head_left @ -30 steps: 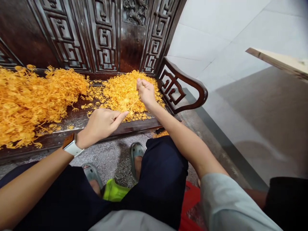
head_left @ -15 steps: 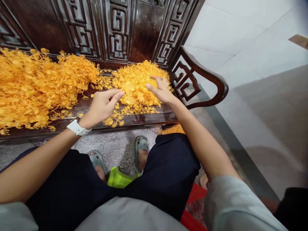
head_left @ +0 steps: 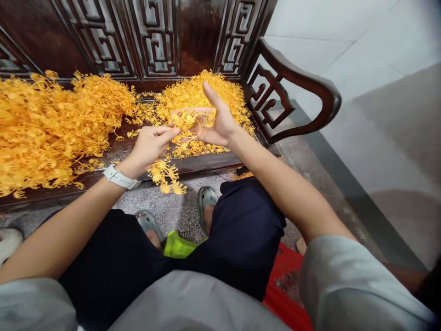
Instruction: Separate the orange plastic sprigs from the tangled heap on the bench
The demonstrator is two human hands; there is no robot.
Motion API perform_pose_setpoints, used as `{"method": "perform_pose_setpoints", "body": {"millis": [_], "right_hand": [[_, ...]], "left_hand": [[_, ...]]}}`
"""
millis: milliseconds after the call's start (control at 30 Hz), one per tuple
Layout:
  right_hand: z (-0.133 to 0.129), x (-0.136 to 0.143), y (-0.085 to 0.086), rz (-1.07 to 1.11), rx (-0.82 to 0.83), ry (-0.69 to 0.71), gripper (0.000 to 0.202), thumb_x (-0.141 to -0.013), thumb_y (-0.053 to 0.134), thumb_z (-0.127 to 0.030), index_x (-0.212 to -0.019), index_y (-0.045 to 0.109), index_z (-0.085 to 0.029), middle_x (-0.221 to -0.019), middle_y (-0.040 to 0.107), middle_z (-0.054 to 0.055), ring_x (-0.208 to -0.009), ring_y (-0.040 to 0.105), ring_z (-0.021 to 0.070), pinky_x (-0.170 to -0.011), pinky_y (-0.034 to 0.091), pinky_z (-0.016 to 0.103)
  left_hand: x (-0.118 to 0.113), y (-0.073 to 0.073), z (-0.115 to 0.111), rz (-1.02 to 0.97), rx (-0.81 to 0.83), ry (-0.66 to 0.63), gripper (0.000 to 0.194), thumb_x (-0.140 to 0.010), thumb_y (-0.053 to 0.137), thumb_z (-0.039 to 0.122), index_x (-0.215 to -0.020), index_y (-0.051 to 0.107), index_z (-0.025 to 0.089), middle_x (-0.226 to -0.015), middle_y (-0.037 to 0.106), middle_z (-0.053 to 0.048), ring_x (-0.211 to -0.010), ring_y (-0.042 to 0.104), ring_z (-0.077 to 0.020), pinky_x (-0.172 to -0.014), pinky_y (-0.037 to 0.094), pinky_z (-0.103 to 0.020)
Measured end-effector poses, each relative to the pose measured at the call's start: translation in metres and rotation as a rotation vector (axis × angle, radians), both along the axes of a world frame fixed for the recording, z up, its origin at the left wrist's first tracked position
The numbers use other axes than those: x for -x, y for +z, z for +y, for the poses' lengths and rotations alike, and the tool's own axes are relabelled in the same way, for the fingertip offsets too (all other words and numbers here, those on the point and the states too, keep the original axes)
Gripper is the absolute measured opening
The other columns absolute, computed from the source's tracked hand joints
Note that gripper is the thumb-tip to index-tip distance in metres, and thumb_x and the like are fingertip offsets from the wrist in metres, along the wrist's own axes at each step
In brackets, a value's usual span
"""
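Note:
My left hand (head_left: 150, 143), with a pale watch on the wrist, is pinched on yellow plastic flower sprigs (head_left: 164, 174); a cluster of their claw-like heads hangs below it. My right hand (head_left: 222, 123) has its palm turned up, thumb raised and fingers stretched out. Several loose yellow flower pieces (head_left: 188, 120) lie across its fingers, close to the left fingertips. Behind both hands a flat heap of small yellow pieces (head_left: 220, 89) covers the right end of the bench seat. A larger pile of yellow sprigs (head_left: 58, 133) spreads over the left part.
The dark carved wooden bench (head_left: 206, 163) has a latticed back and a curved armrest (head_left: 310, 87) at the right. Under me is a bright green plastic seat (head_left: 179, 246). Red material (head_left: 285, 294) lies on the floor by my right leg. A pale wall stands at the right.
My right hand has turned from palm down over the heap to palm up, with yellow pieces now on its fingers. My left hand stays pinched in nearly the same place.

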State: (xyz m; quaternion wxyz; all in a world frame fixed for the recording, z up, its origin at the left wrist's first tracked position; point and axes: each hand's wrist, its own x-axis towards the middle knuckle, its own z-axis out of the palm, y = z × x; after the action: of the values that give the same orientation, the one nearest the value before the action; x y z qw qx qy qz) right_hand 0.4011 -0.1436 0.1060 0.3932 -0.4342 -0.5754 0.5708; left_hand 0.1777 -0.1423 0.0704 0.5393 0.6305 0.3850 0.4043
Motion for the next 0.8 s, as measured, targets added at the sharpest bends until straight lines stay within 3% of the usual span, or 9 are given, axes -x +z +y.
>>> {"method": "perform_pose_setpoints", "body": {"millis": [133,233,333,467,667,800], "right_hand": [[-0.001,0.007,0.0,0.049,0.07,0.045,0.053,-0.075,0.093,-0.06,-0.099,0.07,-0.019,-0.089,0.069,0.005,-0.089,0.065,0.0198,-0.072,0.055,0.031],[-0.002,0.012,-0.001,0.1,0.081,-0.029,0.041,-0.085,0.088,-0.048,-0.093,0.062,-0.018,-0.084,0.064,0.001,-0.082,0.061,0.0148,-0.067,0.05,0.026],[-0.008,0.015,0.004,0.165,0.085,-0.07,0.036,-0.094,0.08,-0.047,-0.093,0.058,-0.019,-0.079,0.057,-0.001,-0.076,0.058,0.0123,-0.066,0.05,0.025],[-0.017,0.012,0.014,0.197,0.062,-0.057,0.04,-0.091,0.083,-0.053,-0.094,0.059,-0.02,-0.075,0.051,-0.003,-0.069,0.052,0.0112,-0.065,0.051,0.027],[-0.013,-0.005,0.017,0.156,0.015,-0.255,0.052,-0.079,0.087,-0.062,-0.107,0.06,-0.027,-0.083,0.055,-0.002,-0.064,0.052,0.0113,-0.06,0.051,0.028],[-0.01,-0.016,0.019,0.107,-0.013,-0.303,0.059,-0.074,0.086,-0.069,-0.107,0.057,-0.03,-0.079,0.055,-0.002,-0.067,0.056,0.016,-0.061,0.054,0.031]], "left_hand": [[-0.002,-0.002,0.0,0.108,-0.117,-0.041,0.039,-0.09,0.08,0.052,-0.072,0.069,0.02,-0.048,0.033,0.007,-0.043,0.022,-0.0078,-0.043,0.015,-0.026],[0.0,0.002,0.0,0.196,-0.246,-0.074,0.046,-0.097,0.071,0.06,-0.076,0.069,0.019,-0.051,0.033,0.006,-0.046,0.023,-0.0092,-0.045,0.018,-0.027],[0.008,0.012,0.004,0.317,-0.439,-0.064,0.052,-0.103,0.061,0.062,-0.072,0.063,0.019,-0.055,0.039,0.004,-0.05,0.032,-0.0113,-0.05,0.026,-0.028],[0.024,0.024,0.013,0.508,-0.655,-0.029,0.053,-0.103,0.061,0.058,-0.066,0.055,0.02,-0.056,0.043,0.002,-0.055,0.039,-0.0132,-0.055,0.03,-0.03],[0.022,0.029,0.007,0.621,-0.758,-0.076,0.05,-0.104,0.058,0.045,-0.063,0.044,0.021,-0.053,0.036,0.003,-0.049,0.032,-0.0128,-0.055,0.028,-0.033],[0.016,0.032,0.004,0.655,-0.751,-0.087,0.049,-0.104,0.057,0.041,-0.062,0.039,0.022,-0.052,0.035,0.003,-0.048,0.032,-0.0137,-0.056,0.027,-0.034]]}}
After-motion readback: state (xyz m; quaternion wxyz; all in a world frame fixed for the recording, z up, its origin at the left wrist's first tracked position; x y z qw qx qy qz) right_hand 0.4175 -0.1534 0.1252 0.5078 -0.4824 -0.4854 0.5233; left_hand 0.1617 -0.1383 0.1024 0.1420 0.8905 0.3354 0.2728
